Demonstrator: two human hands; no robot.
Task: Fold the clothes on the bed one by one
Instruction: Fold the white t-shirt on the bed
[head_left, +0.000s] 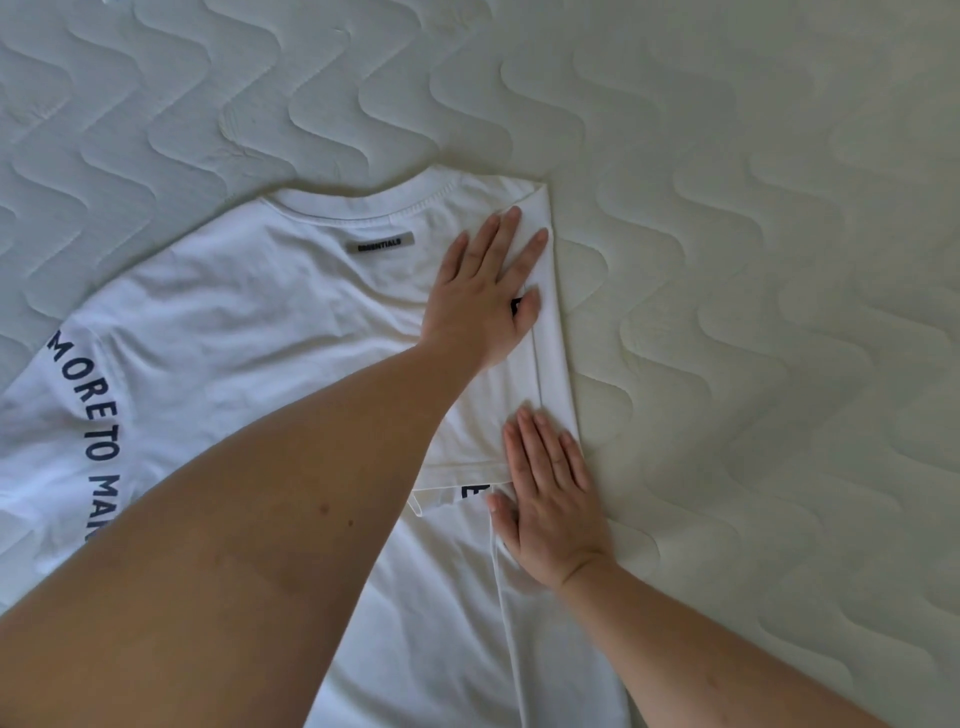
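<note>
A white T-shirt (249, 317) lies flat on the bed, collar at the far side, with a grey label below the collar and dark lettering down its left sleeve. Its right side, sleeve included, is folded inward, giving a straight edge on the right. My left hand (488, 291) presses flat on the upper part of that fold with straight fingers. My right hand (553, 499) lies flat on the lower part of the fold, fingers straight and pointing away from me. My left forearm crosses over the middle of the shirt and hides it there.
The bed's white quilted mattress cover (753, 260) with a wavy stitch pattern fills the view around the shirt, with wide room to the right and at the far side. No other clothes show.
</note>
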